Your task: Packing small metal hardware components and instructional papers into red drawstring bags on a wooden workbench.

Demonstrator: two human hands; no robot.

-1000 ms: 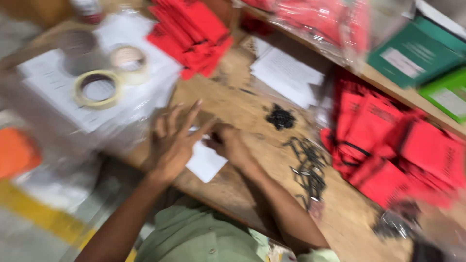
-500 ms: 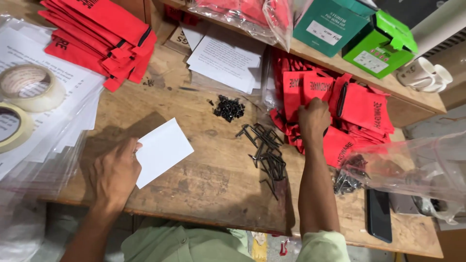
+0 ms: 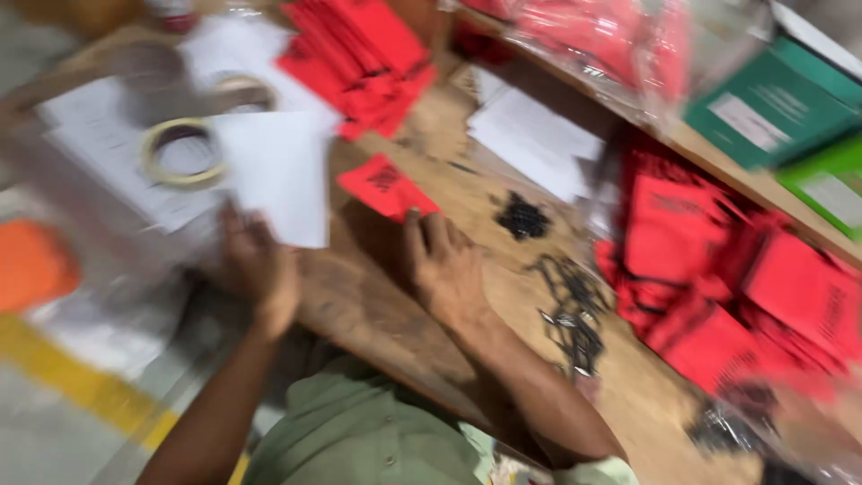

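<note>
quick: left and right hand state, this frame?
Left hand: closed on the white sheet, lifting it off the table.
Right hand: fingers on the red card; blur hides whether it is a real grip.
</note>
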